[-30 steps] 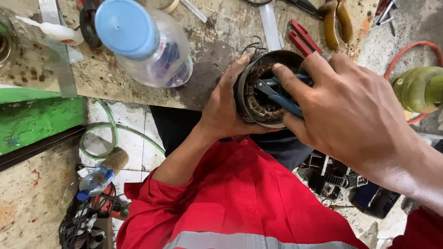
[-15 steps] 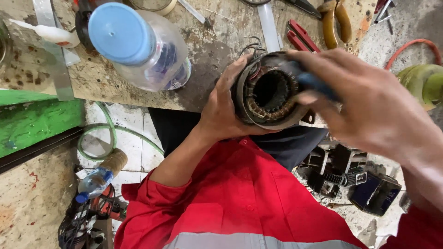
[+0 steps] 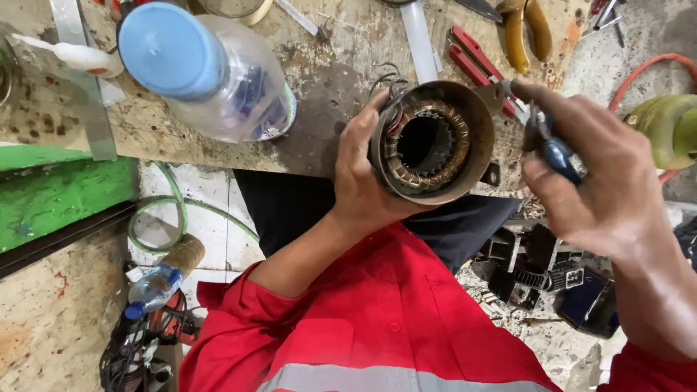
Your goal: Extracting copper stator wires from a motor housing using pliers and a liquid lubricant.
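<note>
Motor stator (image 3: 434, 141), round metal shell with copper windings around a dark bore, open end facing the camera. It is held up in the air just over the near edge of the table (image 3: 319, 87), above the person's lap. Thin wires stick out at its top left.

Left hand (image 3: 365, 174) has its grip clamped on the stator, palm against the left side, fingers wrapped behind, thumb along the rim.

Right hand (image 3: 595, 174) is just right of the stator, not touching it. Its grip is closed around a blue-handled tool (image 3: 557, 149), fingers curled on the handle. The metal tip (image 3: 501, 93) points left, close to the stator's upper right rim; cannot tell whether it touches.

Clear plastic bottle (image 3: 218, 72) with a blue cap stands on the table, well left of the stator. Red-handled pliers (image 3: 475, 58) lie on the table behind the stator, yellow-handled pliers (image 3: 526, 29) farther back. A white glue tube (image 3: 72, 54) lies at far left, beside a metal strip (image 3: 83, 87).

Yellow-green canister (image 3: 671, 131) at right edge, orange hose (image 3: 646, 69) looping behind it.

Red sleeves and red jacket (image 3: 377, 319) with a grey reflective band fill the bottom. Green hose (image 3: 181, 210) and a small water bottle (image 3: 152, 287) lie on the floor at left. Black metal parts (image 3: 541, 268) lie on the floor at right.
</note>
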